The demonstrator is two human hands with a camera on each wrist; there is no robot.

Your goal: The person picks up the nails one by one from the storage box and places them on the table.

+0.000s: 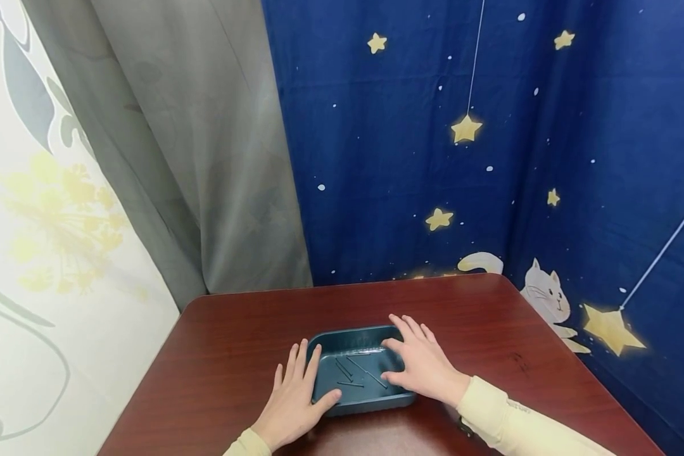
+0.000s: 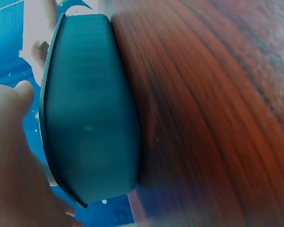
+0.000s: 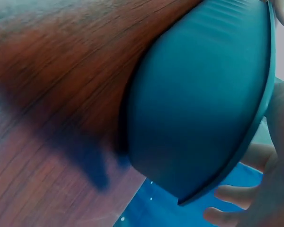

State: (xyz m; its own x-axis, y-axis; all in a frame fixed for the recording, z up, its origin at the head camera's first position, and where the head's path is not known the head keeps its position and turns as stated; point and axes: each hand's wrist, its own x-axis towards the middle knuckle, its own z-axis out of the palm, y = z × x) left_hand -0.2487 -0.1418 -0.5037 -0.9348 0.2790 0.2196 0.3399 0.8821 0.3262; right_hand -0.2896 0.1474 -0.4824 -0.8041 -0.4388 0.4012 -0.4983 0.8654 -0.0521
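Note:
A dark teal rectangular tray (image 1: 370, 405) lies on the table between the two hands. Several thin dark pieces that look like nails or screws (image 1: 350, 384) are scattered on its floor. At its left side, my left hand (image 1: 293, 402) has its fingers spread, with the thumb over the near-left rim. My right hand (image 1: 427, 364) is at the right rim, its thumb and fingers loosely bent over the inside. Neither hand grips anything visible. Each wrist view shows the tray's outer wall (image 2: 85, 109) with a hand beside the rim; whether fingertips touch the tray I cannot tell.
The reddish-brown wooden table (image 1: 251, 323) has rounded far corners. Behind it hang a grey curtain (image 1: 234, 190) and a blue curtain (image 1: 387, 158) with stars and a white cat. A pale flower-patterned curtain (image 1: 63, 316) hangs at the left.

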